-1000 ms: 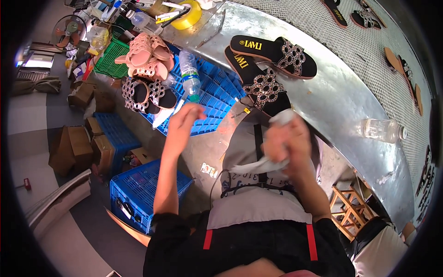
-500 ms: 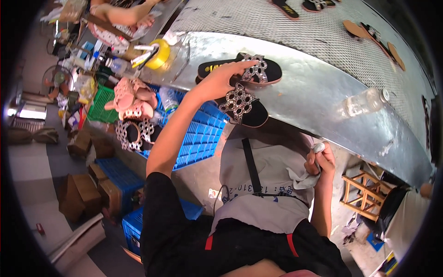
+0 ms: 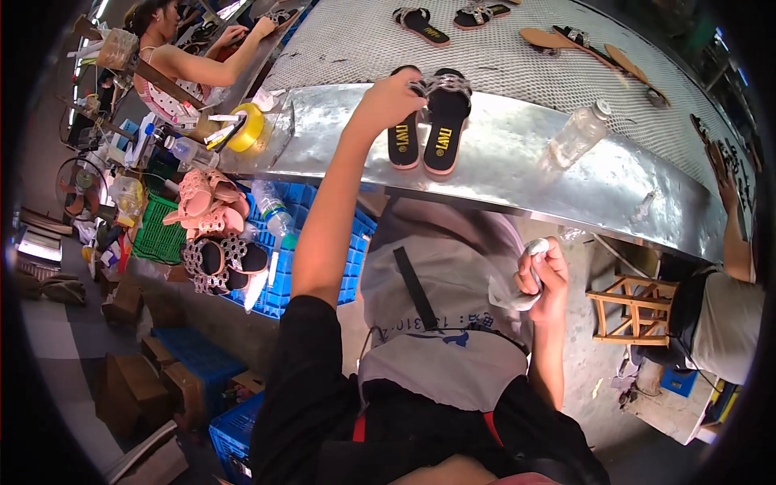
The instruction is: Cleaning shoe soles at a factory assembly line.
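Two black slide sandals stand side by side on the metal ledge, heels toward me, with glittery cut-out straps. My left hand [image 3: 394, 101] is closed on the strap end of the left sandal [image 3: 403, 147], its fingers covering most of that strap. Just beside it lies the right sandal [image 3: 447, 121], and my fingertips come close to its strap. In front of my apron, my right hand [image 3: 546, 275] grips a crumpled whitish cloth [image 3: 511, 297], with a bunched end poking up past the thumb.
Beyond the metal ledge [image 3: 501, 145] runs a mesh conveyor belt [image 3: 347, 48] carrying more sandals. A clear glass bottle [image 3: 578, 133] stands on the ledge to the right. Blue crate [image 3: 323, 267], pink sandals [image 3: 206, 202] and yellow tape roll [image 3: 247, 128] are at left. Co-workers sit on both sides.
Both sandals now stand together on the ledge, turned heels toward me; before, one lay sideways and the other hung below my left hand. My right hand still holds the cloth.
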`<action>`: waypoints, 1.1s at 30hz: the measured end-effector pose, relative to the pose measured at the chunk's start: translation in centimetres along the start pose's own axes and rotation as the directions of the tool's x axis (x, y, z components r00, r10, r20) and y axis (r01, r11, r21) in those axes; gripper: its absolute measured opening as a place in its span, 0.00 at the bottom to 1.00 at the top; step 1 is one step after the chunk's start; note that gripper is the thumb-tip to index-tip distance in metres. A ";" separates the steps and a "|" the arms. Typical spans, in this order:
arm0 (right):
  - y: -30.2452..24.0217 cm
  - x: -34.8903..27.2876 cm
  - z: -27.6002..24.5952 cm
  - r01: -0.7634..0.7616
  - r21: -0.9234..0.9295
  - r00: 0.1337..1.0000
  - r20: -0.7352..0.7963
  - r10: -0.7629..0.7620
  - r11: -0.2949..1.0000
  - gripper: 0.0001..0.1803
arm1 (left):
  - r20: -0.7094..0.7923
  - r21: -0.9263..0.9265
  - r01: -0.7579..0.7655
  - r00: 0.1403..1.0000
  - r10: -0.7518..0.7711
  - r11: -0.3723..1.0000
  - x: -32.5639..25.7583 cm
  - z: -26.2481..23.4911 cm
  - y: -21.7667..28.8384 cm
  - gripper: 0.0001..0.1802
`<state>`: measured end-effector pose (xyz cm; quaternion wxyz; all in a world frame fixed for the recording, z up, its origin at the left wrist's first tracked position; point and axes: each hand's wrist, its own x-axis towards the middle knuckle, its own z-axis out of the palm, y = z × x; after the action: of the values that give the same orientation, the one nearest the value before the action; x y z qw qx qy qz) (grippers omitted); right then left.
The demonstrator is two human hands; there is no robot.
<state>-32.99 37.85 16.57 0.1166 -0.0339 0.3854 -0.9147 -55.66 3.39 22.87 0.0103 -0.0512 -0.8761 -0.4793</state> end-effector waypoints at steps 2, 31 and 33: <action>0.3 -0.2 -0.1 -0.009 -0.031 1.000 0.004 0.009 0.999 0.03 | -0.115 0.332 -0.165 0.970 0.213 0.929 -1.9 -0.5 -1.8 0.29; -0.2 1.0 -0.7 -0.201 -0.323 0.963 -0.237 0.126 0.925 0.05 | 0.512 0.658 -0.659 0.747 0.425 0.365 -7.5 2.6 2.2 0.40; -0.4 1.1 -1.0 -0.170 -0.308 0.972 -0.210 0.107 0.936 0.06 | 0.537 0.620 -0.700 0.708 0.459 0.354 -5.5 2.4 2.6 0.44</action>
<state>-34.32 38.51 16.13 0.1366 0.0623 0.5413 -0.8273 -49.81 6.42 23.39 0.0825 -0.4150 -0.9060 0.0091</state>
